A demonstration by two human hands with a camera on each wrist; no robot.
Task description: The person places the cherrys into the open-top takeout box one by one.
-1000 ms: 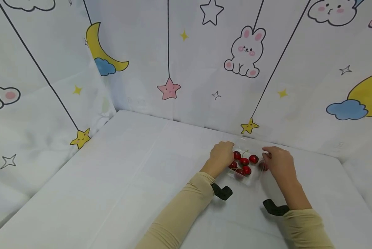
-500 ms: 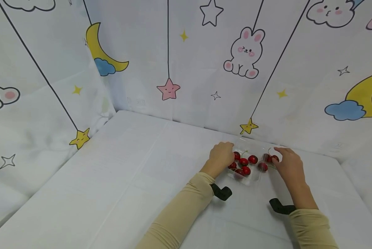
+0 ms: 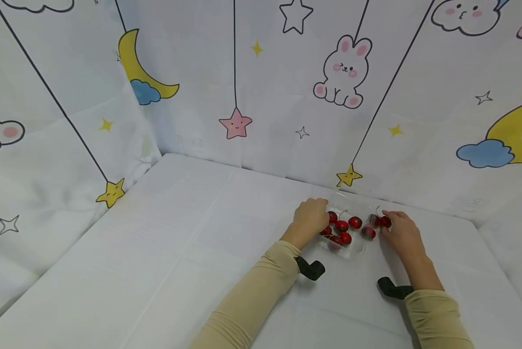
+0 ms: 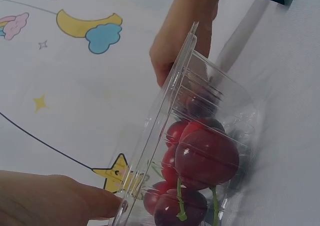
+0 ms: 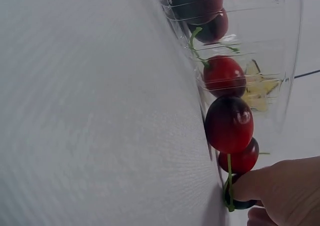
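Note:
A clear plastic container with several dark red cherries in it stands towards the back right of the table. My left hand grips its left rim; the left wrist view shows the thumb at the rim. Just outside the right wall lie 3 more cherries, the nearest a stemmed cherry. My right hand is at these loose cherries, its thumb and fingers pinching the far cherry in the right wrist view. The fingertips are partly hidden behind that fruit.
The white table stretches widely to the left and front. Right behind the container rises a white backdrop printed with stars, moons and a rabbit. A dark band-like piece sits on the right wrist, another dark piece on the left.
My right hand has moved right, away from the container's right wall, uncovering the loose cherries, then closed in on one. The left hand has stayed at the rim.

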